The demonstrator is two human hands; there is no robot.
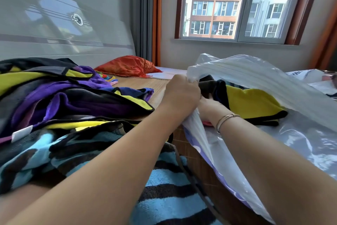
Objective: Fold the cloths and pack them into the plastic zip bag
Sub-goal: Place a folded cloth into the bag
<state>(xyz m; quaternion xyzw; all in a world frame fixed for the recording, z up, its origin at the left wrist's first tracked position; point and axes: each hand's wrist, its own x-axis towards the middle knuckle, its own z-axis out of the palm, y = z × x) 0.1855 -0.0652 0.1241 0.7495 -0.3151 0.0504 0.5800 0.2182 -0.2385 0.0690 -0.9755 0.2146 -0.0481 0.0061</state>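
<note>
An orange satin pillow (pixel 127 66) lies on the woven bamboo bed mat (pixel 145 82). Behind stand a grey headboard (pixel 63 24), grey curtain (pixel 141 13) and sliding window (pixel 237 4).

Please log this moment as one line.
left hand: grips bag mouth | right hand: inside bag at yellow cloth

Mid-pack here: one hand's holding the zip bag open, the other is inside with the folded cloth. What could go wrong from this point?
1. The left hand grips only one edge of the plastic zip bag; the mouth may sag shut or the film may tear.
2. The right hand, largely hidden in the bag, may rumple the yellow-and-black folded cloth as it withdraws.
3. The unfolded cloth pile lies close beside the left forearm, so a sweep could drag pieces across the bed.
</note>
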